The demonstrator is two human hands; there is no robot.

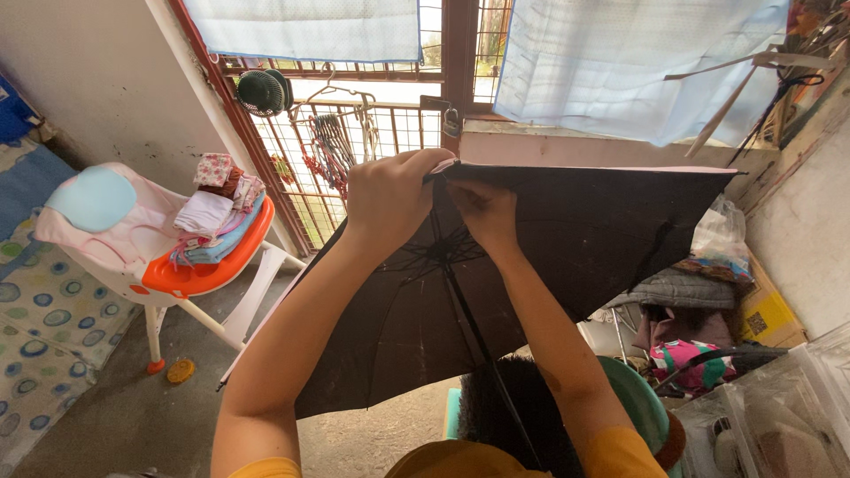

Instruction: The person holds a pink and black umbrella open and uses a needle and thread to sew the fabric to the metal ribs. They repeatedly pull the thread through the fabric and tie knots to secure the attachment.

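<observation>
While both hands pinch its rim, the open black fabric umbrella hangs light and floppy. The left hand and right hand grip beside a stiff rib, probably the surest hold.

— What do we see left of our hands?
— A pink-and-white plastic baby chair with an orange tray, folded cloths piled on it.
— And above them?
— Two pale blue sheets over the metal window grille, wire hangers hooked there.
— To the right?
— A clear plastic bin, low down.
</observation>
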